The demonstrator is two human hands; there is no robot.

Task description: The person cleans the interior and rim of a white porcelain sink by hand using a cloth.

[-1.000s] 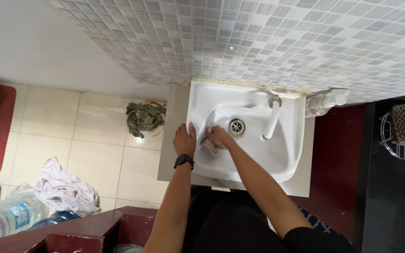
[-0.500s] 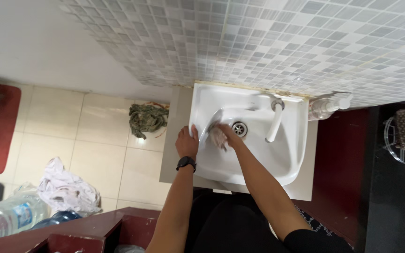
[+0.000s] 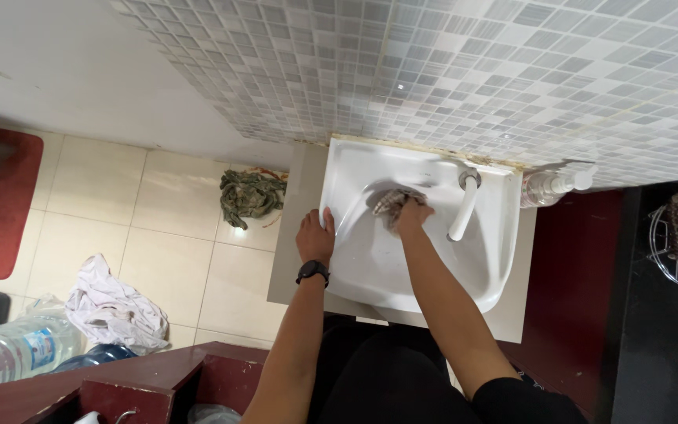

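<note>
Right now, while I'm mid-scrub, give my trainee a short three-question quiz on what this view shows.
1. True or false: the left hand rests on the left rim of the white sink.
2. What does the right hand press into the basin? A) a brush B) a scrub cloth C) a bar of soap
3. Fill in: the soap pump bottle lies to the ____ of the tap.

Key:
1. True; it lies flat on the rim, a black watch on its wrist.
2. B; a crumpled cloth, pressed against the back of the basin.
3. Right, against the tiled wall.
</note>
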